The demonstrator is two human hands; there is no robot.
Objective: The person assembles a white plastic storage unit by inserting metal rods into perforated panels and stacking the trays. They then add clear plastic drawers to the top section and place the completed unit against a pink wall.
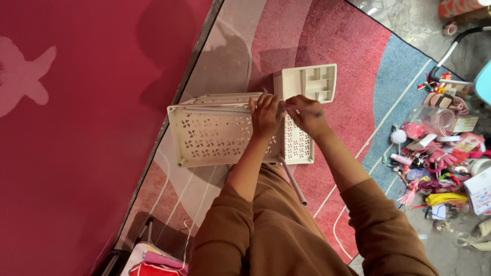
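Fingers of the left hand (266,116) and right hand (303,111) were closed on the cream perforated shelf tray (215,138) on the rug (353,102); its loose pole (292,181) risked slipping free.

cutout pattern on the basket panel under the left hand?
Pinwheel-shaped cutouts in rows on the cream plastic basket panel, clearest in the head view.
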